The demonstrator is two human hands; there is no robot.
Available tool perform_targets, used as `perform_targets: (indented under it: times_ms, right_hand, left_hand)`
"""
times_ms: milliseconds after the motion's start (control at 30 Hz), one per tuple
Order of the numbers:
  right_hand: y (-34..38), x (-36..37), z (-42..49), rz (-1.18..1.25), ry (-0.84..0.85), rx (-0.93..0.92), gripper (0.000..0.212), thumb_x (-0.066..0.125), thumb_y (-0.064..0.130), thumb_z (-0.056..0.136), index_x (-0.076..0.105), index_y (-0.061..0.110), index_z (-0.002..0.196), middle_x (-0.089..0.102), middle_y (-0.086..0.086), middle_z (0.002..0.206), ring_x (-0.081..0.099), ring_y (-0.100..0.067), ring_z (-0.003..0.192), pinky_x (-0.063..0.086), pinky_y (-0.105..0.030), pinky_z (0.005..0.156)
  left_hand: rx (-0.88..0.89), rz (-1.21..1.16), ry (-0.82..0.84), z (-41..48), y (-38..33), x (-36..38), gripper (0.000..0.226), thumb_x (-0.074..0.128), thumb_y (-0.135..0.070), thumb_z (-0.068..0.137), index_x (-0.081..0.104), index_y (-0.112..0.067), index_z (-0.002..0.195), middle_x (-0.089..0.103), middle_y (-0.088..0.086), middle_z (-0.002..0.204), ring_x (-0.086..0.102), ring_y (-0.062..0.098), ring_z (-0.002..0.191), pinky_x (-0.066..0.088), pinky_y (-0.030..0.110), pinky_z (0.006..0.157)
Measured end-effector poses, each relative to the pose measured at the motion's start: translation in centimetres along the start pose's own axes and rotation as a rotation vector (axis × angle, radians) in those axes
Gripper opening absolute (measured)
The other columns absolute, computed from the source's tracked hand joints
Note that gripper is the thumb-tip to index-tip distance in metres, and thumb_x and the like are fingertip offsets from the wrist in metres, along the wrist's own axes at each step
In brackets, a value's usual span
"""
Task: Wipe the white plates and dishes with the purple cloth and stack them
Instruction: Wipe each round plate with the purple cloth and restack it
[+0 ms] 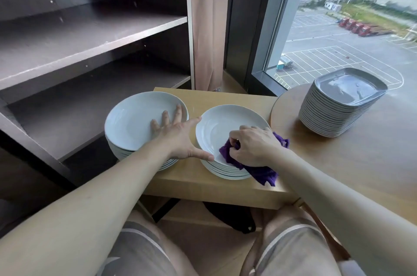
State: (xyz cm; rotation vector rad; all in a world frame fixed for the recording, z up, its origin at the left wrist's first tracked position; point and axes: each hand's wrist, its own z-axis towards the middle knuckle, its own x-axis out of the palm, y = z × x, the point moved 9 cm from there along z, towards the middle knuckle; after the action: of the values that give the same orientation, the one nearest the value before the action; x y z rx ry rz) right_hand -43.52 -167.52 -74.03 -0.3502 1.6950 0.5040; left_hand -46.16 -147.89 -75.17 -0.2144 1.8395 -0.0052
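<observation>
On the left half of the low table [225, 187] stands one stack [133, 124] of round white plates, and a second stack [216, 124] stands on its right half, the two just beside each other. The left hand [178, 138] is spread wide: three fingers lie flat on the left stack's top plate, while the thumb touches the near rim of the second stack. The right hand [255, 147] is curled round the purple cloth [261, 173], holding it bunched against the second stack's top plate; the cloth's loose end hangs over the rim toward the table's near right edge. Right of the table, square dishes [334, 113] are piled on a round top [361, 174]; dark shelves [90, 34] stand left of it.
</observation>
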Motion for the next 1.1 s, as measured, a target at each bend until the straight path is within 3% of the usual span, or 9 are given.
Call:
perform_targets:
  times_ms: [133, 267, 500, 700, 867, 1100]
  right_hand:
    - [2.6, 0.4, 0.9, 0.081, -0.037, -0.056, 0.020, 0.046, 0.051, 0.089, 0.055, 0.033, 0.088, 0.050, 0.008, 0.094, 0.049, -0.025, 0.091, 0.032, -0.043, 0.080]
    - [3.9, 0.4, 2.3, 0.166, -0.091, -0.072, 0.022, 0.050, 0.053, 0.088, 0.056, 0.032, 0.093, 0.053, 0.006, 0.100, 0.048, -0.022, 0.092, 0.033, -0.041, 0.081]
    - [4.5, -0.1, 3.7, 0.049, -0.380, -0.043, 0.034, 0.044, 0.054, 0.090, 0.059, 0.026, 0.100, 0.056, 0.003, 0.096, 0.052, -0.024, 0.088, 0.040, -0.042, 0.080]
    - [3.3, -1.3, 5.8, -0.150, -0.417, 0.148, 0.043, 0.038, 0.048, 0.100, 0.063, 0.016, 0.115, 0.064, -0.010, 0.111, 0.058, -0.035, 0.100, 0.039, -0.047, 0.083]
    - [3.1, -1.3, 7.0, -0.244, -0.321, 0.206, 0.039, 0.035, 0.037, 0.105, 0.058, 0.013, 0.125, 0.062, -0.012, 0.121, 0.057, -0.037, 0.108, 0.038, -0.051, 0.094]
    - [-2.1, -2.3, 5.0, -0.385, -0.236, 0.217, 0.038, 0.033, 0.035, 0.104, 0.055, 0.016, 0.127, 0.058, -0.013, 0.122, 0.055, -0.036, 0.108, 0.037, -0.048, 0.092]
  left_hand:
    - [-0.004, -0.012, 0.004, 0.2, 0.0, 0.0, 0.147, 0.051, -0.108, 0.025, 0.002, -0.061, 0.154, -0.024, 0.004, 0.169, -0.012, 0.041, 0.155, 0.001, 0.068, 0.119]
    - [-0.001, -0.020, 0.001, 0.4, 0.0, 0.1, 0.141, 0.061, -0.104, 0.032, 0.002, -0.061, 0.154, -0.025, 0.003, 0.169, -0.013, 0.041, 0.155, 0.000, 0.067, 0.119]
    - [0.010, -0.035, -0.003, 0.4, 0.0, 0.2, 0.138, 0.061, -0.103, 0.035, 0.003, -0.062, 0.153, -0.026, 0.002, 0.169, -0.014, 0.041, 0.155, -0.002, 0.067, 0.119]
    - [0.007, -0.018, 0.004, 0.4, 0.2, 0.5, 0.140, 0.055, -0.106, 0.030, 0.001, -0.063, 0.152, -0.028, 0.002, 0.168, -0.014, 0.040, 0.155, 0.001, 0.067, 0.119]
    - [0.010, -0.021, -0.001, 0.5, 0.2, 0.5, 0.147, 0.040, -0.110, 0.017, -0.001, -0.065, 0.151, -0.029, 0.001, 0.168, -0.014, 0.039, 0.155, 0.003, 0.066, 0.119]
    - [0.001, -0.010, 0.006, 0.2, 0.0, 0.3, 0.142, 0.054, -0.106, 0.030, 0.001, -0.061, 0.154, -0.028, 0.002, 0.168, -0.014, 0.041, 0.155, 0.000, 0.067, 0.119]
